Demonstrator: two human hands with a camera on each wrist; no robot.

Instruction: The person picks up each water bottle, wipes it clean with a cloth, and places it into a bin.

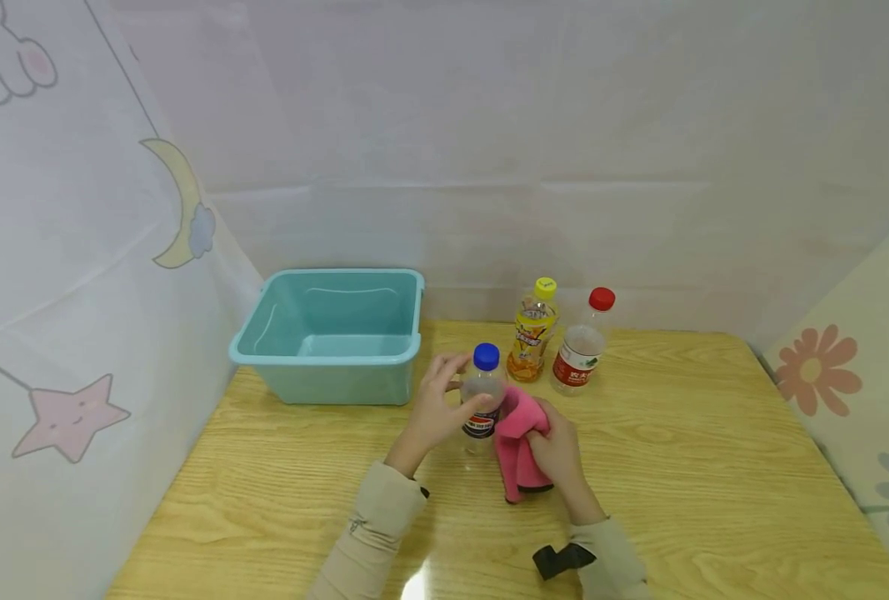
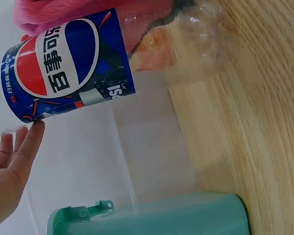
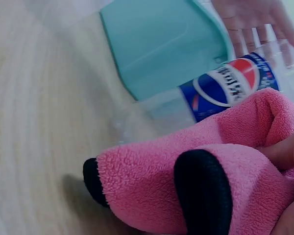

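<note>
A clear plastic Pepsi bottle (image 1: 480,425) with a blue cap (image 1: 486,357) stands upright on the table. My left hand (image 1: 438,406) holds its upper part from the left, thumb in front; in the left wrist view the fingers (image 2: 24,152) touch it by the blue label (image 2: 71,63). My right hand (image 1: 559,446) grips a bunched pink cloth (image 1: 519,450) with dark edging, close against the bottle's right side. In the right wrist view the fluffy cloth (image 3: 157,181) covers part of the bottle (image 3: 225,90).
Left of the bottle stands a teal plastic basin (image 1: 324,362). Behind and to the right are a yellow-capped drink bottle (image 1: 531,337) and a red-capped clear bottle (image 1: 581,354). A pale printed curtain (image 1: 489,167) hangs behind the wooden table (image 1: 714,467).
</note>
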